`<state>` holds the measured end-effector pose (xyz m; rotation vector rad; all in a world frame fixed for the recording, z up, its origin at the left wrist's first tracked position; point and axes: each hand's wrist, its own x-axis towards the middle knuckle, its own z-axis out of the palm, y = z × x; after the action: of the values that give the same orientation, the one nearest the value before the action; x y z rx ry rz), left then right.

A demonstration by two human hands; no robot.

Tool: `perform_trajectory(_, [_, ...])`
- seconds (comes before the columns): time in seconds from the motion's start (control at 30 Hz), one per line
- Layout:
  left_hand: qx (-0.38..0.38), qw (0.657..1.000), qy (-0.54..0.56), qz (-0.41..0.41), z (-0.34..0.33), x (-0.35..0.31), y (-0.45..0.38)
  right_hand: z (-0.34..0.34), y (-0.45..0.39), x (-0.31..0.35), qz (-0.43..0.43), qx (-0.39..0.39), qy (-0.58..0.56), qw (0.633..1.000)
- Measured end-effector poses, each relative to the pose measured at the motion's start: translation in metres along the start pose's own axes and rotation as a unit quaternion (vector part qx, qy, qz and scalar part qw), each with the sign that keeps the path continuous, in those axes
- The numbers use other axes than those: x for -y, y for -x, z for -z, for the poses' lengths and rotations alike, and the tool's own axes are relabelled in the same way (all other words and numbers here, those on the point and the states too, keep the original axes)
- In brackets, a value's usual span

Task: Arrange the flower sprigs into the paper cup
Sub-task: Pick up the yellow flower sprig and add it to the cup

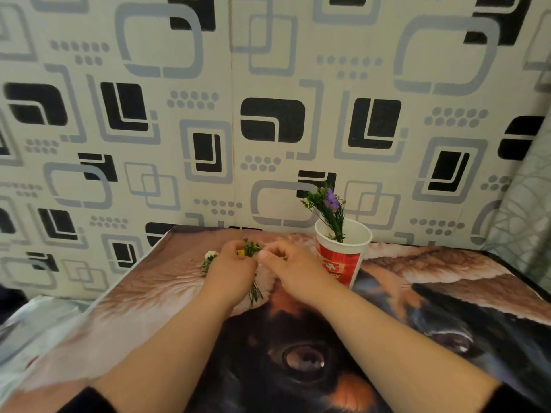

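Observation:
A white and red paper cup (343,254) stands upright on the table near the wall. A purple flower sprig (329,208) leans inside it. Left of the cup, my left hand (231,271) is shut on a green sprig with a yellow bloom (249,249), whose stem ends stick out below the hand. My right hand (290,268) pinches the top of that same sprig with thumb and fingers. A white-flowered sprig (208,259) lies on the table just left of my left hand.
The table wears a cloth printed with a dog's face (298,353). A patterned wall (268,114) rises right behind the cup. A plastic bag (32,329) lies off the table's left edge.

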<state>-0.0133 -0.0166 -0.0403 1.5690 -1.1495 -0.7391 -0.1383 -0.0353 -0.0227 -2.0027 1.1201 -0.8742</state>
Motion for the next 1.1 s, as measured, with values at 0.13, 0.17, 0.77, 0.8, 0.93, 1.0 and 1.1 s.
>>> perform_trajectory(0.13, [0.008,0.998,-0.063,0.013,0.000,0.017,-0.003,-0.023,-0.013,-0.018,-0.056,0.009,0.028,0.998])
perform_trajectory(0.17, [0.014,0.997,-0.078,0.013,-0.001,0.020,-0.002,-0.027,-0.015,-0.021,-0.065,0.003,0.037,0.997])
perform_trajectory(0.77, [0.045,0.999,0.017,0.013,0.002,0.032,-0.002,-0.049,-0.041,-0.024,-0.122,-0.042,0.083,0.988])
perform_trajectory(0.8, [0.043,0.999,0.024,0.017,0.002,0.030,-0.001,-0.048,-0.039,-0.024,-0.127,-0.057,0.060,0.988])
perform_trajectory(0.93, [0.033,0.999,0.029,-0.006,0.003,0.020,0.003,-0.044,-0.030,-0.022,-0.101,-0.105,-0.019,0.989])
perform_trajectory(1.0, [0.041,0.997,0.058,-0.025,0.005,0.014,0.006,-0.041,-0.024,-0.017,-0.082,-0.117,-0.048,0.989])
perform_trajectory(1.1, [0.039,0.991,0.122,-0.039,0.009,0.004,0.012,-0.033,-0.016,-0.008,-0.051,-0.131,-0.082,0.987])
